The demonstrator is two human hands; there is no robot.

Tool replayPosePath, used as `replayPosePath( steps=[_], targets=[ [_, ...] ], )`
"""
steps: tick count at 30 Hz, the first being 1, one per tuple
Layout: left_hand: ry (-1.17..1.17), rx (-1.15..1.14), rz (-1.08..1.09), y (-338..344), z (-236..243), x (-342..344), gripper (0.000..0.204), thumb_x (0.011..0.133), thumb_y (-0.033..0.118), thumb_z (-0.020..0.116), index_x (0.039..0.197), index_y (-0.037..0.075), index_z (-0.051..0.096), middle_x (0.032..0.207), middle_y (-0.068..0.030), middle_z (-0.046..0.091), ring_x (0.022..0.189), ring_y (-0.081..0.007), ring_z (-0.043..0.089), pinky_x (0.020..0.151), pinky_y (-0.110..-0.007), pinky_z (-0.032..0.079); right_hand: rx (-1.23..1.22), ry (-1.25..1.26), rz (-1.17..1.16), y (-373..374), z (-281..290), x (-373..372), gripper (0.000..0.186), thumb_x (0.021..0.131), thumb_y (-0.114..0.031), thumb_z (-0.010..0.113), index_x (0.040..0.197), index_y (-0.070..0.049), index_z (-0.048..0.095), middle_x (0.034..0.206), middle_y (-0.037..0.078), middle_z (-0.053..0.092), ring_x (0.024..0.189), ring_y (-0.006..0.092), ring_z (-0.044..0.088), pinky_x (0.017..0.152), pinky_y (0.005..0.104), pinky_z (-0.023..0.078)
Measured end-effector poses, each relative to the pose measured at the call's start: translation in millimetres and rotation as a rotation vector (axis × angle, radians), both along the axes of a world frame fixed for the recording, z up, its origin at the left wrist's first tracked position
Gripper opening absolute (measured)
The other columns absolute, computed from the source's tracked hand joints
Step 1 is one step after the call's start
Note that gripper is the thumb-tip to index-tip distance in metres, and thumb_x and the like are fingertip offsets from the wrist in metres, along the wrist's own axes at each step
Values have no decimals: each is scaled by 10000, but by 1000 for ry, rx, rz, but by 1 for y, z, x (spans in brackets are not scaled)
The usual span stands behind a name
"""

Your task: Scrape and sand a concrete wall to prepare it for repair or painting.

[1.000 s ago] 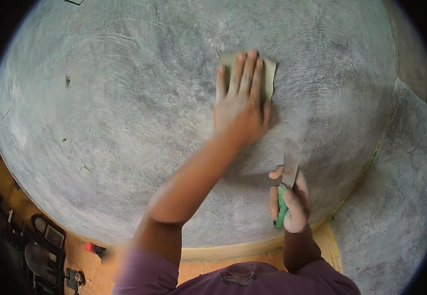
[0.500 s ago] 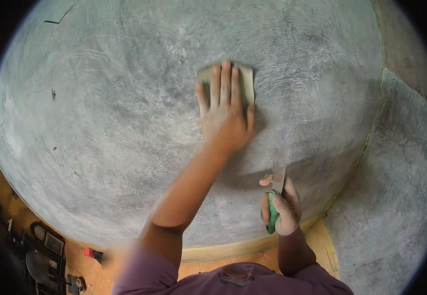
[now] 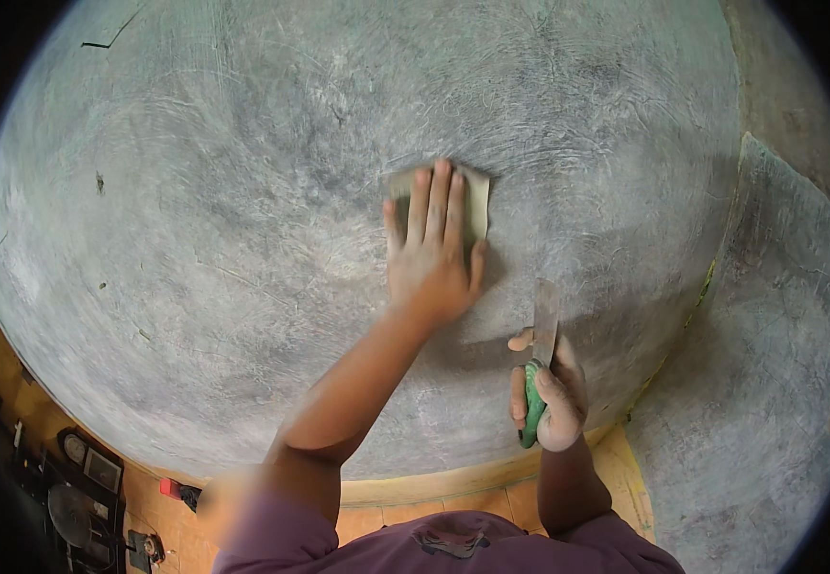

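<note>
My left hand [image 3: 431,244] lies with its fingers stretched over a pale, squarish sheet of sandpaper [image 3: 476,203], holding it pressed against a large grey wall [image 3: 243,191]. The sheet's top and right edges show past the fingers; the rest is hidden under the hand. Lower and to the right, my right hand [image 3: 563,392] is closed around the green handle [image 3: 533,407] of a putty knife. Its flat metal blade [image 3: 546,320] points up, apart from the sandpaper. One finger of that hand sticks out left of the blade.
Swirling marks and small dark chips cover the plastered surface. On the right, a yellowish seam [image 3: 707,282] divides it from another grey section [image 3: 745,383]. An orange tiled floor [image 3: 482,507] shows below. At lower left stand a dark fan [image 3: 70,517] and a small red object [image 3: 170,487].
My left hand has slid down the wall with the sandpaper under it. The putty knife in my right hand has risen slightly, its grip unchanged.
</note>
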State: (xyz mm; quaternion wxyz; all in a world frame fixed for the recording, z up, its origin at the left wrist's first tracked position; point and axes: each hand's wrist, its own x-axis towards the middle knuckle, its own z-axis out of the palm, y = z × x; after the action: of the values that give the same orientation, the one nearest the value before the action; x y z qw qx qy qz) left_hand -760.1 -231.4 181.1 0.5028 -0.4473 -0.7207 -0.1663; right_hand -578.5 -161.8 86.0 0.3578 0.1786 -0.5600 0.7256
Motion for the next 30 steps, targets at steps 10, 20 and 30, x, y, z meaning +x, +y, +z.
replayPosePath(
  steps=[10, 20, 30],
  targets=[
    [116, 134, 13, 25, 75, -2, 825, 863, 379, 518, 1499, -50, 216, 1606, -190, 121, 1494, -365, 61, 1135, -654, 45, 29, -3, -98, -3, 5, -1, 435, 960, -307, 470, 1216, 45, 456, 495, 57, 467, 340, 114, 382, 358, 233, 345],
    [-36, -132, -106, -1, -4, -1, 830, 819, 248, 610, 1485, -65, 226, 1585, -234, 157, 1474, -438, 90, 1122, -658, 118, 4, -34, -115, 6, 25, 2, 435, 944, -293, 510, 1201, 57, 477, 905, 85, 564, 424, 92, 434, 358, 234, 338],
    [-73, -21, -701, -15, 8, -26, 442, 744, 287, 598, 1037, -34, 516, 1413, -307, 429, 1405, -455, 292, 1168, -537, 188, -83, 325, -238, 10, 108, -111, 299, 968, -217, 433, 1143, 12, 513, 746, 68, 541, 442, 116, 417, 416, 232, 363]
  ],
)
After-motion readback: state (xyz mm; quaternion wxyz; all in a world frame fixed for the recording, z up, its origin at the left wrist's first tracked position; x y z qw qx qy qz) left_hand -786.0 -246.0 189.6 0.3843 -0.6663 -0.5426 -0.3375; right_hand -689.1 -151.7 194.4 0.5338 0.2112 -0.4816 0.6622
